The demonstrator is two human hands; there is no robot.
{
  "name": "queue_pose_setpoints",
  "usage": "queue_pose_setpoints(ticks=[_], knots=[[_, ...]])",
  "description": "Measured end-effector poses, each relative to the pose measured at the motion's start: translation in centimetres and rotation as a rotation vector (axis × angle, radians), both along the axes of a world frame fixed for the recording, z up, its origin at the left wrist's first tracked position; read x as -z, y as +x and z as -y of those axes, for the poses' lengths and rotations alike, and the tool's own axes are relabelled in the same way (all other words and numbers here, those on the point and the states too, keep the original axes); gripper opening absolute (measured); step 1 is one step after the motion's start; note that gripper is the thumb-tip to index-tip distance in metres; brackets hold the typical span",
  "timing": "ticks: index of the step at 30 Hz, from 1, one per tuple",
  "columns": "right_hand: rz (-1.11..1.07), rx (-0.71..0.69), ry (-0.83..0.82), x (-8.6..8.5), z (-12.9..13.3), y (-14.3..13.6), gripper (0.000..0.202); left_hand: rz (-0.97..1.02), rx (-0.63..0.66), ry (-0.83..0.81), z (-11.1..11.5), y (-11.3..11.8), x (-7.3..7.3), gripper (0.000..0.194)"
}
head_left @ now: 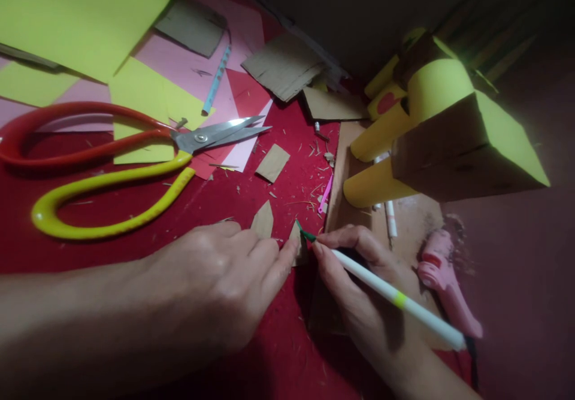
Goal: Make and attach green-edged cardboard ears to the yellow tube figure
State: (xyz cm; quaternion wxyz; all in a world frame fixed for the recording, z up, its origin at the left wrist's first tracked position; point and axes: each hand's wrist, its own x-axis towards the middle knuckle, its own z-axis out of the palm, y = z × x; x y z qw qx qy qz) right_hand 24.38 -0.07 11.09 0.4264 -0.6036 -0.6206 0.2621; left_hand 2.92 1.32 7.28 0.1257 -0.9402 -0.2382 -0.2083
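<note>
Pinning a small pointed scrap of brown cardboard [298, 245] to the red felt-covered table [251, 208], the left hand [220, 280] presses its fingertips on the scrap's near-left edge. The right hand [359, 280], fingers closed round a white pen with a green tip [386, 289], sets that tip on the scrap's upper corner. The pen's long axis runs from the scrap down-right. Left of the scrap lie large red-and-yellow-handled scissors [135, 154].

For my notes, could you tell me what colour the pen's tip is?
Green, on the white pen; clearest in the head view.
</note>
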Motion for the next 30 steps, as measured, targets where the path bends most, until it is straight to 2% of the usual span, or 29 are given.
queue_pose_setpoints(ticks=[6, 13, 30], knots=[[0.024, 0.016, 0.030, 0.63, 0.19, 0.40, 0.016, 0.018, 0.008, 0.017, 0.11, -0.26, -0.13, 0.053], [-0.028, 0.022, -0.014, 0.20, 0.04, 0.16, 0.015, 0.004, 0.005, 0.016, -0.05, -0.20, 0.32, 0.048], [-0.077, 0.005, -0.001, 0.47, -0.11, 0.19, 0.010, -0.032, 0.004, 0.031, 0.13, -0.29, 0.26, 0.036]])
